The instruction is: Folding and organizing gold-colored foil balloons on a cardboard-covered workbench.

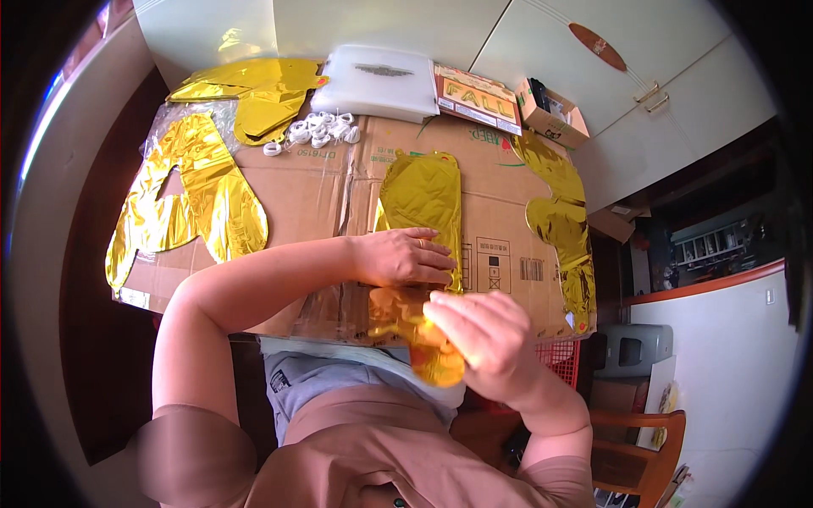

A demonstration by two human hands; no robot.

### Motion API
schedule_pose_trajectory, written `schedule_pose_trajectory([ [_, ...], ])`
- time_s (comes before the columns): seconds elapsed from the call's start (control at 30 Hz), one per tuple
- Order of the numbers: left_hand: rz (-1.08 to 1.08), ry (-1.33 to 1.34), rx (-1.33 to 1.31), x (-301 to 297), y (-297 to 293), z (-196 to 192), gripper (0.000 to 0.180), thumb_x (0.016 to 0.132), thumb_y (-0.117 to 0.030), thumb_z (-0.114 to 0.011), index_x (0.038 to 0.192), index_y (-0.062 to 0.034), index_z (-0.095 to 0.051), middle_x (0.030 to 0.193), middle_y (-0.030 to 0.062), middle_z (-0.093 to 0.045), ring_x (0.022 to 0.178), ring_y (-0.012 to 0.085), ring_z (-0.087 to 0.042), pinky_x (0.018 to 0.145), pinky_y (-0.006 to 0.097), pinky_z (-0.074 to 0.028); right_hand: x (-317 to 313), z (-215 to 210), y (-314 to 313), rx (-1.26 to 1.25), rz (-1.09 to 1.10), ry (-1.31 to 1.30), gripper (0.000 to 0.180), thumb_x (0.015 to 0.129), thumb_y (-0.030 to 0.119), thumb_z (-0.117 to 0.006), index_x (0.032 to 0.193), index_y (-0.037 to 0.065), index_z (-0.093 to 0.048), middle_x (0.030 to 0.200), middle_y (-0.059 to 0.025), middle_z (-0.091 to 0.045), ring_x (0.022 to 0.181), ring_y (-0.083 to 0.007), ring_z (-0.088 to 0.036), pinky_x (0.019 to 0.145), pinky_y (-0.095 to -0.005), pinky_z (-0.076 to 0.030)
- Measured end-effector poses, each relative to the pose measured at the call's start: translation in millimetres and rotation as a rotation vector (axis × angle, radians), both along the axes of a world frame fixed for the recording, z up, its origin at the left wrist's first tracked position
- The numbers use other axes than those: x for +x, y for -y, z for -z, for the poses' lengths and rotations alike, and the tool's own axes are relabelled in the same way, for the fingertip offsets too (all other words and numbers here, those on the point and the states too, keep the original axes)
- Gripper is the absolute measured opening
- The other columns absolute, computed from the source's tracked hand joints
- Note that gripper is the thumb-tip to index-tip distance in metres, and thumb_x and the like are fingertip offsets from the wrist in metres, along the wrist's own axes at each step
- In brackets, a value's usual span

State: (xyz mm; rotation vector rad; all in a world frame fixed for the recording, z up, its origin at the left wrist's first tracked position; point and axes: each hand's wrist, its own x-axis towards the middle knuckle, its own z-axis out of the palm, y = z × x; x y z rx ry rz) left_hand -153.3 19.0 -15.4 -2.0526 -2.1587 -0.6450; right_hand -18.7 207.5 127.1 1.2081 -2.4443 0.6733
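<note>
head view: a flat, uninflated gold foil balloon [421,203], long and narrow, lies on the flattened brown cardboard sheet [322,190] that covers the table. taking that cardboard as the landmark, the balloon sits right of its middle, its long axis running from the far side of the cardboard toward the person, and its near end hangs off the cardboard's near edge.

the left hand [402,256] comes across from the left and lies palm down, fingers spread flat, pressing the balloon onto the cardboard just inside that near edge. it pins the foil and does not curl around it.

the right hand [483,339] is off the cardboard's near edge, closer to the body, fingers closed around the crumpled near end of the same balloon and lifting it slightly. so the balloon stretches away from the right hand, under the left hand, and on across the cardboard; the right hand is nearer the tail, the left nearer the body of the foil.

elsewhere on the cardboard: a letter-shaped gold foil balloon [190,199] at its left edge, a heap of small white rings [318,129] at its far side, a long curved gold foil balloon [563,220] along its right edge, and a white foam pad [377,80] just beyond its far edge.
</note>
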Motion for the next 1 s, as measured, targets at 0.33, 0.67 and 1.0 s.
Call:
schedule_pose_trajectory([
  [0.33,-0.357,1.582,0.716,8,29,5,0.044,0.104,-0.027,-0.056,0.143,-0.0059,-0.052,0.134,0.0088,-0.061,0.133,0.021,-0.052,0.111,0.037,-0.042,-98,-21,0,-0.085,0.263,0.864,0.022,0.089,0.007,-0.073,0.108,-0.005,-0.072,0.089,-0.0024,-0.074,0.075,-0.0062,-0.059,0.07,-0.0265,-0.051],
  [0.67,-0.257,1.814,0.533,39,42,-16,0.062,0.097,-0.011,-0.064,0.15,-0.0001,-0.035,0.146,0.0118,-0.052,0.135,0.0225,-0.05,0.115,0.039,-0.037,-205,48,-7,-0.108,0.248,1.06,0.015,0.087,0.013,-0.077,0.093,0.0,-0.075,0.084,-0.0018,-0.073,0.071,-0.007,-0.063,0.066,-0.0258,-0.05],
  [1.0,-0.913,1.389,0.412,75,37,-42,0.099,0.085,0.009,-0.069,0.161,-0.0096,-0.01,0.144,0.0181,-0.045,0.109,0.0186,-0.062,0.087,0.03,-0.057,-220,107,-8,-0.113,0.295,1.101,0.019,0.082,0.011,-0.078,0.094,-0.004,-0.075,0.087,-0.0106,-0.075,0.076,-0.0141,-0.068,0.075,-0.031,-0.054],
])
